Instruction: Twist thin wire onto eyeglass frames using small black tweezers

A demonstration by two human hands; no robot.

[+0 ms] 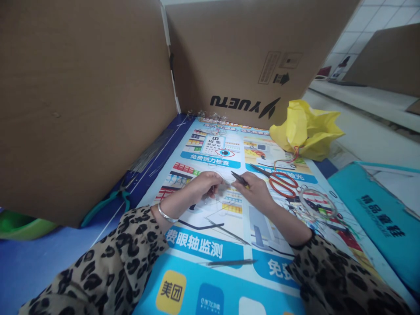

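My left hand (206, 183), with a silver bangle at the wrist, is closed in a pinch over the printed poster (197, 271). Thin, pale strands seem to run from its fingertips, too fine and blurred to name. Facing it, my right hand (254, 190) is closed around a dark pointed tool (239, 178) with a touch of yellow; its tip points toward the left hand. Red-handled scissors (284, 183) lie just beyond the right hand. Below the hands rest thin dark rods (231, 262) and a longer thin rod (229, 232).
Cardboard panels (236, 57) stand at the back and left. Teal-handled pliers (108, 205) lie left, near a green bowl (24, 225). Rightward are a crumpled yellow bag (305, 131), a clear coil (318, 203) among loose threads, and a teal box (377, 218).
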